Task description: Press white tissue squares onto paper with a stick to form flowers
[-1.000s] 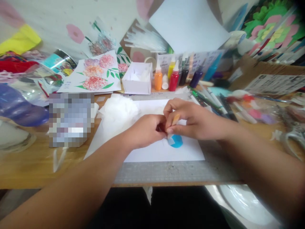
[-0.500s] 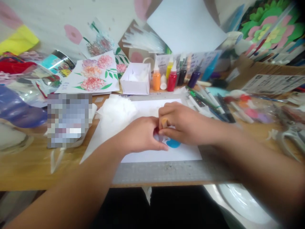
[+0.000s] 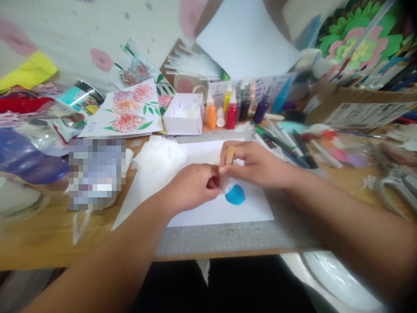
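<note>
My left hand (image 3: 195,184) is closed in a pinch, its fingertips at the edge of a small whitish, translucent piece (image 3: 224,181). My right hand (image 3: 249,163) meets it from the other side, thumb and fingers pinched on the same piece; its kind is blurred. A tan strip (image 3: 230,154) shows at the right hand's fingers; I cannot tell whether it is worn or held. Just below the fingertips is a round bright blue patch (image 3: 235,194) on a white paper sheet (image 3: 202,217). Fluffy white cotton (image 3: 159,158) lies on the sheet's left part.
Behind the sheet stand a white open box (image 3: 184,124) and several paint bottles (image 3: 231,114). Pens (image 3: 280,139) and scissors (image 3: 395,191) lie to the right. A pixelated object (image 3: 96,174) is at the left. Beneath the sheet is a grey cutting mat (image 3: 228,239).
My right hand has lifted and turned slightly, and the left fingers have drawn into a tighter pinch. More of the blue patch and the whitish piece shows. The camera view has shifted slightly.
</note>
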Action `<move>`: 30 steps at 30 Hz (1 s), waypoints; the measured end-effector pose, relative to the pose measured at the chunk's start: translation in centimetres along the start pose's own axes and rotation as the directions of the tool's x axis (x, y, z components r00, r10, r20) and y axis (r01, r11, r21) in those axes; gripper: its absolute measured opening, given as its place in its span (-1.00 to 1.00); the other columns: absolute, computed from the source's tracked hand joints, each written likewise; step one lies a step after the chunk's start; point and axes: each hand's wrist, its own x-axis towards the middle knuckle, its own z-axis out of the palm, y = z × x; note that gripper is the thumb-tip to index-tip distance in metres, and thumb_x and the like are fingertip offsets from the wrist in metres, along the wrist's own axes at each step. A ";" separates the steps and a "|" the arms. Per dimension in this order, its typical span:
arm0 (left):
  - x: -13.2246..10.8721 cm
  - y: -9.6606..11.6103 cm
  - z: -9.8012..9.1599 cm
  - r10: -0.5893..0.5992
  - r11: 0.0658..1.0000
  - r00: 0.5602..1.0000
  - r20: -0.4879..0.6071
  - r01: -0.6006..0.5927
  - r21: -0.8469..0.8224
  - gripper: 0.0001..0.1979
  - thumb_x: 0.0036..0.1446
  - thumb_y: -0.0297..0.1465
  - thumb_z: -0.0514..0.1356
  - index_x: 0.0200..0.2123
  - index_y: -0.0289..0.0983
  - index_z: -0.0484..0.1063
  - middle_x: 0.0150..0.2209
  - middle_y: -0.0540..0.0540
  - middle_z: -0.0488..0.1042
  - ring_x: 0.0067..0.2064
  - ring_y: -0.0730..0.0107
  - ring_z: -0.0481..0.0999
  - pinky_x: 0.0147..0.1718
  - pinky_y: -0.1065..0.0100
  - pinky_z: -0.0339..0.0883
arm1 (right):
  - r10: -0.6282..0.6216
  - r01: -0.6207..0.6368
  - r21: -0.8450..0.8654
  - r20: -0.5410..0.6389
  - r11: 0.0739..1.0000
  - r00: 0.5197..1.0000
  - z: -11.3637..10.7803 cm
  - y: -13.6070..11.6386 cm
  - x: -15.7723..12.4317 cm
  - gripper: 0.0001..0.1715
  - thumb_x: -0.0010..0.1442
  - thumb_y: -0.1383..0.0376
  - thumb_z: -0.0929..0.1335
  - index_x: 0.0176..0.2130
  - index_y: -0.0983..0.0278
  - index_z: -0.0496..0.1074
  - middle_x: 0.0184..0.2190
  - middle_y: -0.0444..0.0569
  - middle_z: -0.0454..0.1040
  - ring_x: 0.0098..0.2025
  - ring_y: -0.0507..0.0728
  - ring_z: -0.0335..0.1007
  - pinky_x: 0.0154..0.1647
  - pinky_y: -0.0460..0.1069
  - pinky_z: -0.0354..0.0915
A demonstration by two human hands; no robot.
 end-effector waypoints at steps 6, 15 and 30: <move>0.2 -0.1 0.2 0.004 1.000 1.000 -0.008 -0.004 -0.019 -0.95 0.00 -0.39 0.18 -0.46 -0.22 0.42 -0.46 0.03 0.49 -0.43 0.38 0.43 -0.44 0.38 0.19 | 0.015 -0.020 0.147 0.035 0.989 0.999 -0.5 -0.6 -0.2 -0.81 0.18 0.33 0.35 -0.47 0.30 0.38 -0.44 -0.10 0.40 -0.38 0.01 0.35 -0.32 -0.06 0.29; -0.3 -1.4 -2.5 -0.114 0.960 0.919 -0.376 0.004 -0.281 -0.89 0.07 -0.33 0.19 -0.42 -0.25 0.40 -0.48 0.04 0.42 -0.44 0.46 0.37 -0.46 0.44 0.21 | 0.018 -0.014 -0.034 0.103 0.999 0.995 0.3 0.0 0.2 -0.83 0.15 0.41 0.35 -0.49 0.32 0.42 -0.43 -0.07 0.38 -0.39 0.02 0.33 -0.33 -0.06 0.27; -3.3 -6.3 -6.9 -0.194 0.953 0.931 -0.308 0.253 0.165 -0.77 -0.03 -0.36 0.18 -0.24 -0.20 0.46 -0.16 -0.07 0.47 -0.12 0.21 0.43 -0.13 0.23 0.29 | 0.066 -0.063 -0.037 0.083 0.997 0.994 0.3 0.5 0.1 -0.75 0.19 0.29 0.32 -0.50 0.31 0.41 -0.45 -0.06 0.39 -0.39 0.04 0.35 -0.34 -0.04 0.27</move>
